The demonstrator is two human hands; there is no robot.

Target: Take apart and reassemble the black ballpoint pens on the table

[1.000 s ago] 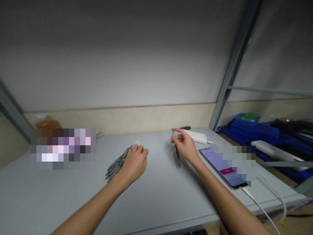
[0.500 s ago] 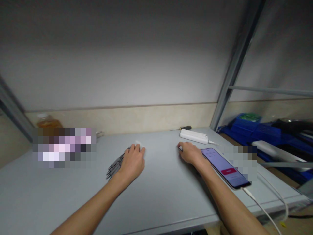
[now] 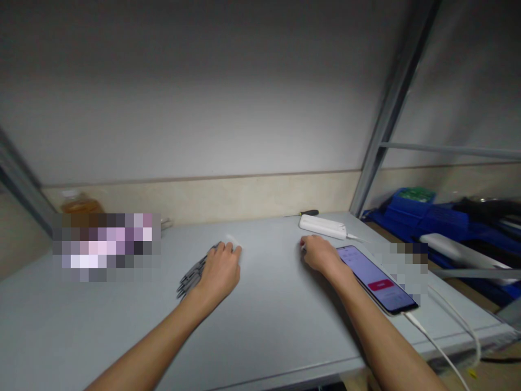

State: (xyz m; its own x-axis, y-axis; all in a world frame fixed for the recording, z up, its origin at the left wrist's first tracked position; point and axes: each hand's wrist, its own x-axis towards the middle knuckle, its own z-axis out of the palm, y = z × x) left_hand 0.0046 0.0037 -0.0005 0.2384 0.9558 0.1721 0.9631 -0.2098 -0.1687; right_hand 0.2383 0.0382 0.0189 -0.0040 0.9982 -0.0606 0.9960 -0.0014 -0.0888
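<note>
On the grey tabletop (image 3: pixel 268 309), my left hand (image 3: pixel 222 269) lies over the right end of a bundle of thin, dark grey stick-like pieces (image 3: pixel 193 276), fingers bent around it. Their exact kind does not show. A small whitish, see-through piece (image 3: pixel 233 239) shows just beyond those fingertips. Farther right, my right hand (image 3: pixel 319 253) is closed in a pinch close to the tabletop. Something small and silvery peeks from its fingertips, too little to name. Beside that wrist lies a phone (image 3: pixel 372 277) with its screen lit and a white cable plugged in.
A white power bank (image 3: pixel 323 226) with a cable and a screwdriver (image 3: pixel 311 213) lie at the back right. Blue bins (image 3: pixel 407 212) stand past the metal frame post (image 3: pixel 372 163). At the left are a bottle of amber liquid (image 3: pixel 81 203) and a blurred-out patch.
My right hand has shifted slightly to the right, its fingers drawn in a little more. The left hand stays in place on the grey bundle.
</note>
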